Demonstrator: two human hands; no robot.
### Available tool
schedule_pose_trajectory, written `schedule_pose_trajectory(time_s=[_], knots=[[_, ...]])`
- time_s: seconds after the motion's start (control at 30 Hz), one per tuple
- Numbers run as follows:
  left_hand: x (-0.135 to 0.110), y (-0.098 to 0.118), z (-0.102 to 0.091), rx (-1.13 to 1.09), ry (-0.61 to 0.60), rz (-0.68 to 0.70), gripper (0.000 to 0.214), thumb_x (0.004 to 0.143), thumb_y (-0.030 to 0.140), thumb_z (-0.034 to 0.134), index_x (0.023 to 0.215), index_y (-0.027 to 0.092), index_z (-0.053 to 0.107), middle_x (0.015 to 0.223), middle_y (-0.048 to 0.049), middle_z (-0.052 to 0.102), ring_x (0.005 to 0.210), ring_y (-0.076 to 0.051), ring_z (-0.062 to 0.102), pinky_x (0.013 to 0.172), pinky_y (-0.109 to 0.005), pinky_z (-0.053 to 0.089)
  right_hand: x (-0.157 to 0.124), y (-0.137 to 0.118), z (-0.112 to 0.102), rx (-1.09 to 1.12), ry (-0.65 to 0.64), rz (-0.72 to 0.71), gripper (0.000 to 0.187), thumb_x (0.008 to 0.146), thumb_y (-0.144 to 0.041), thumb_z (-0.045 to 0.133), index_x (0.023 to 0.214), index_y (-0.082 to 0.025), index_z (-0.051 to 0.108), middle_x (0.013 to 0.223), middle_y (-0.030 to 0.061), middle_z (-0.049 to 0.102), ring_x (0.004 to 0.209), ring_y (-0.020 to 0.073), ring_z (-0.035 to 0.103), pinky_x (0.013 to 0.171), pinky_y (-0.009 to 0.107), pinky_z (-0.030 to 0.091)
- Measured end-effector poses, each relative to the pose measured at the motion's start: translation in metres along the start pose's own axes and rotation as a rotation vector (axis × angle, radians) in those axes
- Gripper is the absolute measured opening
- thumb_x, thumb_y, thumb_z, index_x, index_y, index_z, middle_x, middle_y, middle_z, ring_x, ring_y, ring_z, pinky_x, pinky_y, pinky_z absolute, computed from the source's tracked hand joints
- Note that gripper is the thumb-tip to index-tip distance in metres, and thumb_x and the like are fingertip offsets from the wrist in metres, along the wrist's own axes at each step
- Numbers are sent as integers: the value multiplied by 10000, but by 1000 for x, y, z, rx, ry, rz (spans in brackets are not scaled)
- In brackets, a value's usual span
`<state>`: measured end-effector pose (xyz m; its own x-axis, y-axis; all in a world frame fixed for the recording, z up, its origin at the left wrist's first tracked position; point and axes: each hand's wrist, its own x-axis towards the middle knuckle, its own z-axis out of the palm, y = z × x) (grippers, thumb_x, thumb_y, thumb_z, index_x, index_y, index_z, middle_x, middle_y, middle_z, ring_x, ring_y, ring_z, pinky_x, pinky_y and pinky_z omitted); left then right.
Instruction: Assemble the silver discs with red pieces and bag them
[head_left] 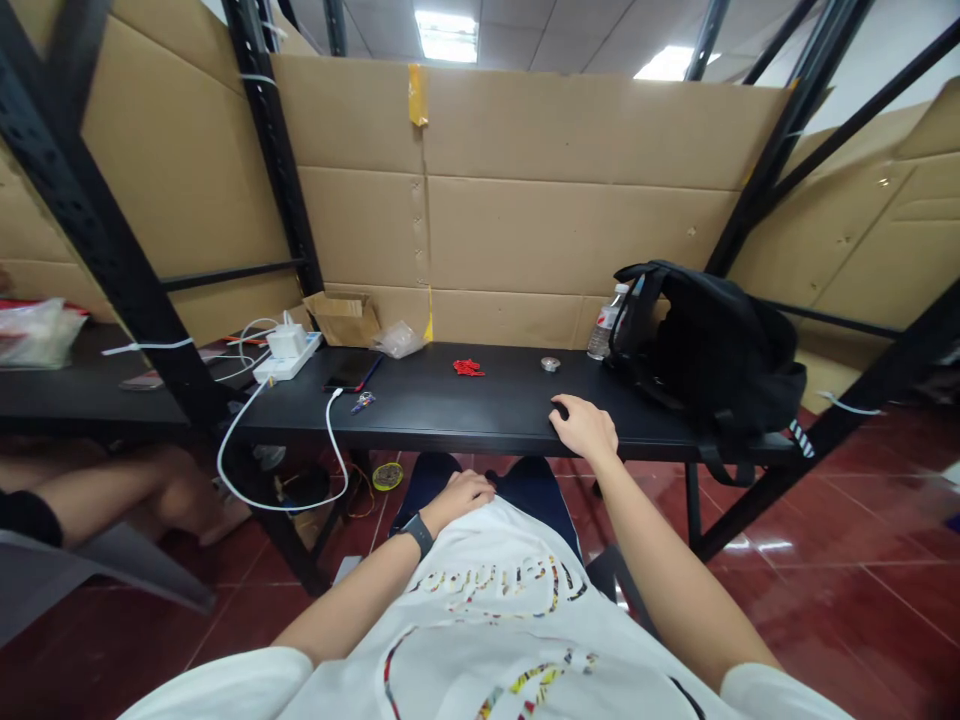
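Note:
My right hand [586, 428] rests on the front edge of the black tabletop [420, 405], fingers loosely bent and a small gap by the thumb, with nothing seen in it. My left hand [463, 492], below a dark wristwatch [418, 535], lies flat on my lap at the hem of the white shirt, fingers stretched out. Beyond the right hand is a small round silvery item [550, 364]. A little heap of red cord-like material [469, 368] sits farther left, touched by neither hand.
On the right stand a black backpack [705, 350] and a water bottle [606, 322]. To the left are a phone [352, 370], keys [363, 402], a plastic bag [400, 340], a cardboard box [343, 318] and a power strip [289, 358] with a hanging white cable. Another person's leg [127, 490] shows far left.

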<state>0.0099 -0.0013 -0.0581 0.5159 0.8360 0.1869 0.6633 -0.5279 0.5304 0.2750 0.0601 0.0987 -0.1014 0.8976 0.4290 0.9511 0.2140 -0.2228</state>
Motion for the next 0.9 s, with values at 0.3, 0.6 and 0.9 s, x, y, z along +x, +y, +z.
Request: schedule_pose_trajectory(time_s=[0.3,0.6,0.9], knots=[[0,-6,3,6,15,0,336,1019,343,460,935,260,774,1049,-31,736,1058,-218,562,961,-375,300,2,3,6,0,25,-13,362,918,-362,489,1209,-302,696,1349,20,677,1238,278,599,1026,433,428],[-3,5,2,7,-2,-2,337,1028,340,445,951,242,758,1066,-44,726,1059,-222,552,927,-369,311,1,1,6,10,18,-2,344,930,-368,490,1207,-304,685,1363,26,659,1249,290,567,1027,452,396],[-13,19,6,15,-36,-17,286,1021,303,450,1125,276,715,1100,-42,687,1067,-223,552,947,-383,341,1,1,6,14,11,58,318,936,-399,499,1197,-307,656,1357,41,646,1224,302,546,1007,462,390]])
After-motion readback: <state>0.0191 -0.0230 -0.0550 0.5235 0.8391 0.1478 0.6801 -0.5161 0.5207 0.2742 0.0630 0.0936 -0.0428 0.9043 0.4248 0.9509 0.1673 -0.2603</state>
